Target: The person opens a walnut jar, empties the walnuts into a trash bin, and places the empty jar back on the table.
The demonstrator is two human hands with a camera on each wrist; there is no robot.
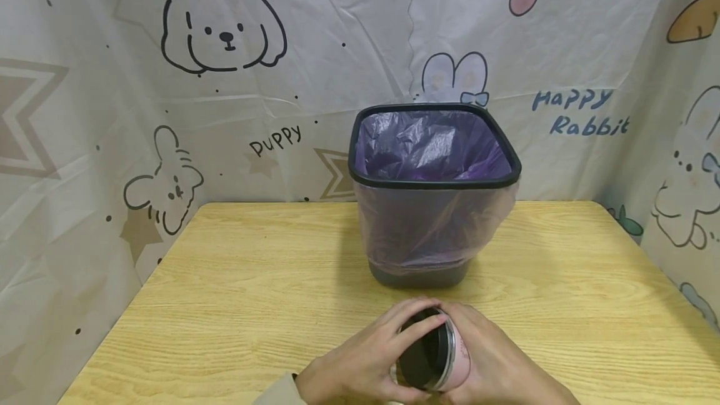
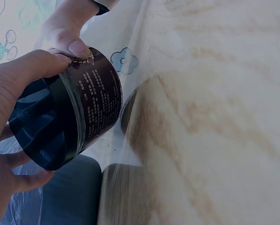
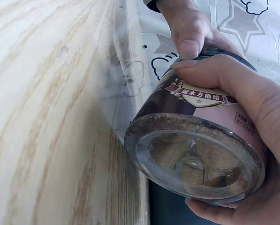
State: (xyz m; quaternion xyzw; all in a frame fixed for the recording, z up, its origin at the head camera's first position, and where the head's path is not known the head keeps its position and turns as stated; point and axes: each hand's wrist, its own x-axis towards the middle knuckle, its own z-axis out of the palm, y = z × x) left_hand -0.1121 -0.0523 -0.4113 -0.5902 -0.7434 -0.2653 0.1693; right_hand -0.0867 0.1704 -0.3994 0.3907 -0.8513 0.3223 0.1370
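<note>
A clear jar (image 3: 193,159) with a pink and brown label is tilted on its side just above the table, in front of the bin. My left hand (image 1: 374,345) grips its black lid (image 2: 43,124), fingers spread round the rim. The right hand (image 1: 495,355) holds the jar's body from the other side. In the right wrist view the see-through bottom faces the camera, with brownish bits inside. The lid sits on the jar in the left wrist view. Both thumbs meet near the label.
A dark waste bin (image 1: 419,277) with a black rim stands on the wooden table (image 1: 253,280) beyond the hands. A purple plastic bag (image 1: 433,142) lines it and folds over its outside. A cartoon-printed curtain (image 1: 315,36) hangs behind and at both sides.
</note>
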